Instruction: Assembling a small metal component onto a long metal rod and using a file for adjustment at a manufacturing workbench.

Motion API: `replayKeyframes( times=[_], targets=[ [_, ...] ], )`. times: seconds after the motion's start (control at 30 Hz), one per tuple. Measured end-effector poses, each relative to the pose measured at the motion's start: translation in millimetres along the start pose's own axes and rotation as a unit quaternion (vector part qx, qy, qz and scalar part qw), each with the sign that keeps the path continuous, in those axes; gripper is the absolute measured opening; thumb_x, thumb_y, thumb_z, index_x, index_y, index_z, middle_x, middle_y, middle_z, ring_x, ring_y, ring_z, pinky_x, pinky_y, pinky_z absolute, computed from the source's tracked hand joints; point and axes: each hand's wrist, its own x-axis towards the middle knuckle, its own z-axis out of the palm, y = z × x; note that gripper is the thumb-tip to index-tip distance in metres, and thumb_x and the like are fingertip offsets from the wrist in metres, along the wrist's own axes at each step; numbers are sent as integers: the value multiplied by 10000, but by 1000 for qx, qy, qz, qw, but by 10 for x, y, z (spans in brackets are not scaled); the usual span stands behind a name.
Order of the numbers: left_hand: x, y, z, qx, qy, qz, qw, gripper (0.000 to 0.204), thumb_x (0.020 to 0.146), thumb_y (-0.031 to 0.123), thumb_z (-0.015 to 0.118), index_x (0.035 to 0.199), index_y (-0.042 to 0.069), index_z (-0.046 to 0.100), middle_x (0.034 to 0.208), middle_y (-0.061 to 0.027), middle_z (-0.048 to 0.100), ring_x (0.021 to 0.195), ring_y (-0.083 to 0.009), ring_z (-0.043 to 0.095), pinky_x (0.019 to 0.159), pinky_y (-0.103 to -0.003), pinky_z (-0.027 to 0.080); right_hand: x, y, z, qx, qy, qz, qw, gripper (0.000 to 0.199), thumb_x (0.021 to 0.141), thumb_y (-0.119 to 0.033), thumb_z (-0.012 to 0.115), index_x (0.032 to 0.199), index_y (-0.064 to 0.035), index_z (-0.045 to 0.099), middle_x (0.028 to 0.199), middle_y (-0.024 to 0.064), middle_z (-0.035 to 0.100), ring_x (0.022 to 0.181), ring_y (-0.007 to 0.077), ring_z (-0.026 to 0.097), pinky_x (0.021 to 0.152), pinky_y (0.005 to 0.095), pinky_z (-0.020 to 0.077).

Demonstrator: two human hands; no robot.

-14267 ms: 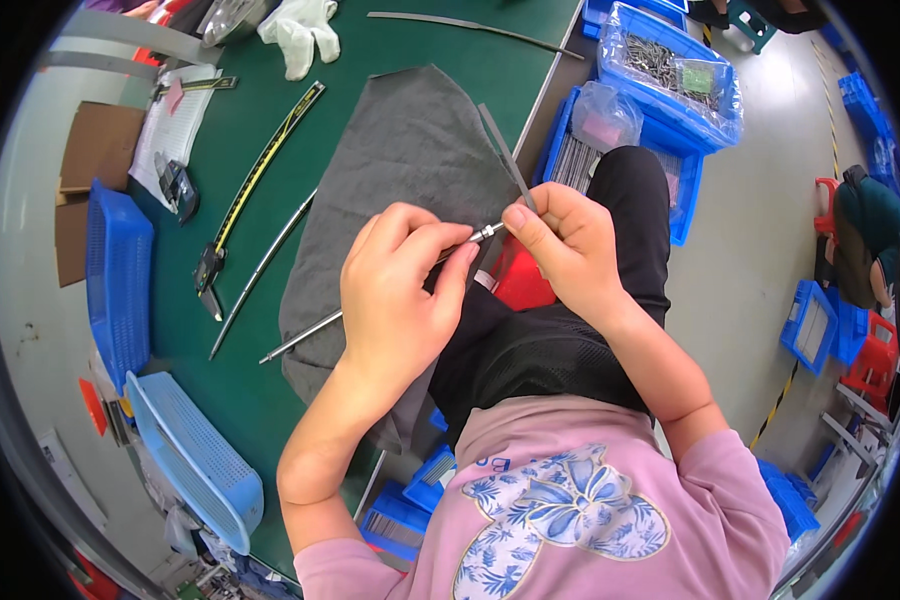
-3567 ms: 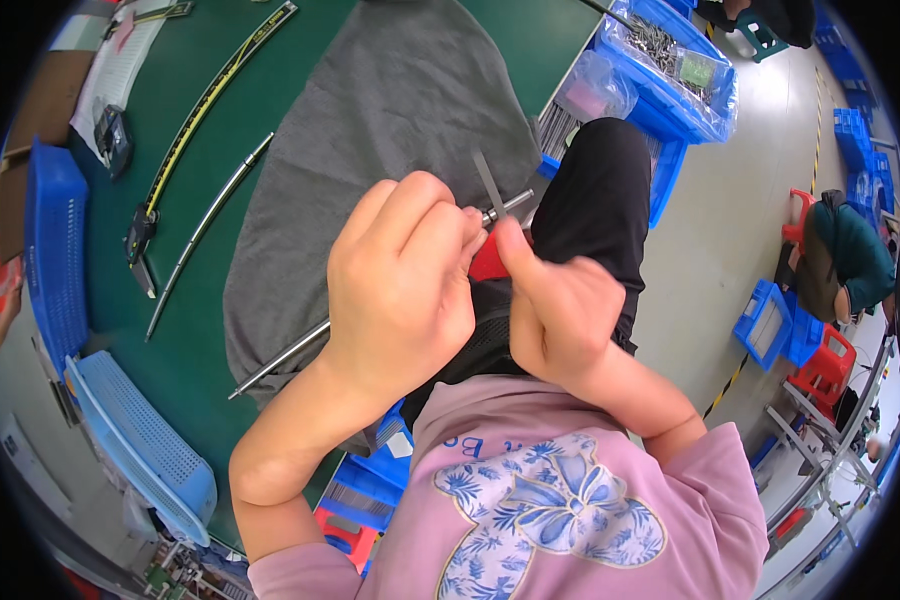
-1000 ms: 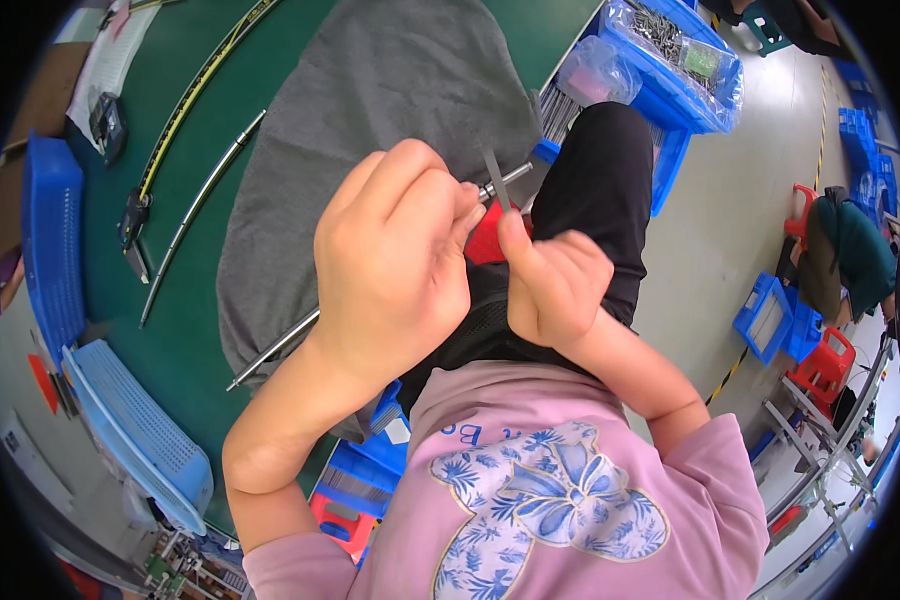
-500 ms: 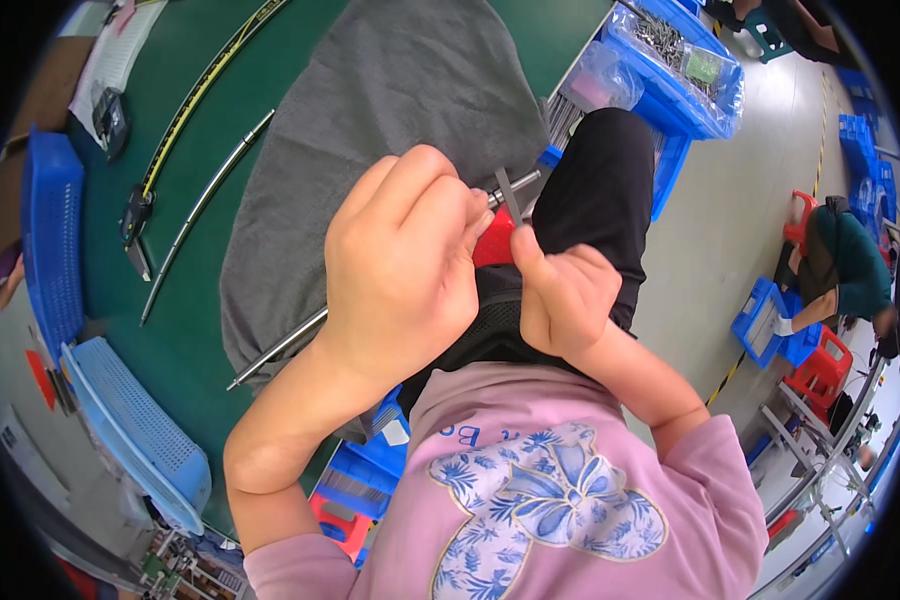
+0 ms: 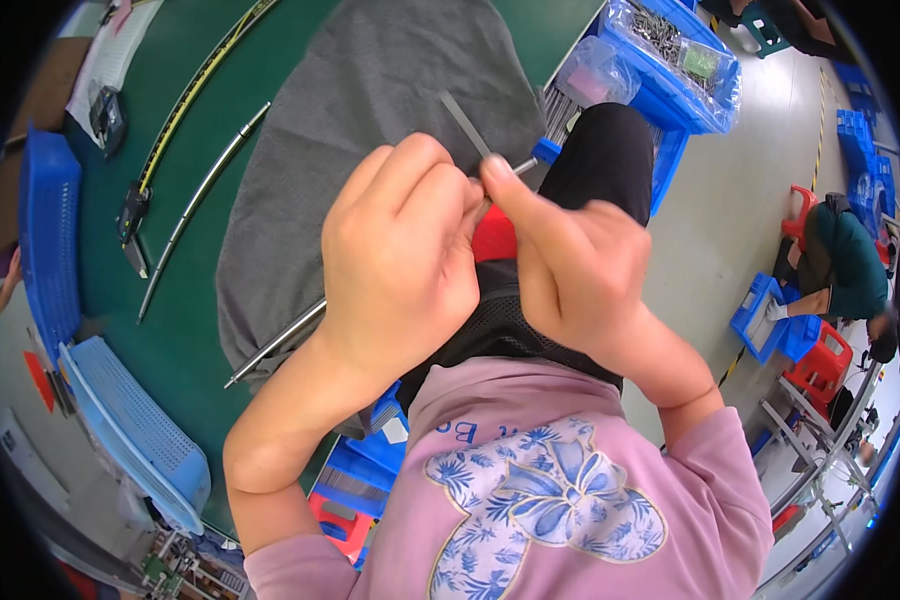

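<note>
My left hand (image 5: 398, 255) is closed around a thin metal rod (image 5: 282, 340). The rod slants from beside my left forearm up to the right, its far tip sticking out just past my right thumb. In my closed right hand (image 5: 588, 270) is a narrow flat grey strip, file-like (image 5: 464, 122). It crosses at the rod near my left fingertips; whether the two touch is hidden by my fingers. A grey cloth (image 5: 390, 80) lies under and beyond my hands. Left of it, a second slender rod (image 5: 202, 195) rests on the green table (image 5: 260, 45).
Farther left lie a caliper (image 5: 135, 215) and a dark small device (image 5: 107, 120). Blue baskets (image 5: 50, 240) line the left edge. At upper right, a blue bin (image 5: 715, 100) holds bagged metal parts. Another person (image 5: 845, 260) bends over blue crates at far right.
My right hand has moved up and left, closer to my left hand. The flat strip has slid with it, now reaching over the cloth. My left hand stays nearly in place.
</note>
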Motion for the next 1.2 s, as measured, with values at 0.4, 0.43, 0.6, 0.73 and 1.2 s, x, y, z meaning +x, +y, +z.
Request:
replayKeyframes(
  times=[0.4, 0.43, 0.6, 0.73, 1.2],
  targets=[
    [-11, -9, 12, -7, -4, -8, 1000, 182, 655, -74, 695, 721, 11, 548, 734, -99, 505, 651, -288, 525, 560, -379, 419, -351, -46, -85, -27, -3, 9, 1000, 568, 579, 20, 598, 1137, -20, 696, 462, -25, 364, 355, 118, 352, 400, 287, 279],
    [-12, -5, 6, -6, -5, -7, 1000, 182, 655, -74, 695, 721, 11, 548, 734, -99, 505, 651, -288, 525, 560, -379, 419, -413, -46, -126, -14, -11, 7, 1000, 565, 576, 31, 593, 1131, -4, 693, 466, -26, 359, 356, 119, 345, 400, 283, 275],
    [-9, 9, -32, 22, -6, 10, 1000, 180, 708, -102, 712, 739, -14, 558, 725, -102, 541, 601, -230, 520, 540, -308, 414, -632, 12, -167, 45, 39, 7, 998, 560, 575, 66, 584, 1127, 46, 673, 490, -24, 367, 368, 131, 350, 413, 275, 277],
    [10, -4, -43, 14, -11, 15, 1000, 165, 713, -104, 709, 754, -19, 574, 732, -103, 542, 605, -223, 521, 544, -304, 416, -635, 8, -160, 90, 53, 40, 994, 549, 614, 87, 594, 1160, 57, 649, 528, -11, 425, 387, 145, 386, 431, 275, 299],
    [-22, 19, -13, 20, 2, -10, 1000, 206, 632, -44, 736, 766, 23, 595, 727, -77, 535, 637, -260, 544, 549, -350, 423, -573, -18, -117, 142, 37, 76, 986, 507, 680, 124, 627, 1187, 91, 614, 544, 8, 456, 408, 142, 382, 430, 283, 304]
  ],
)
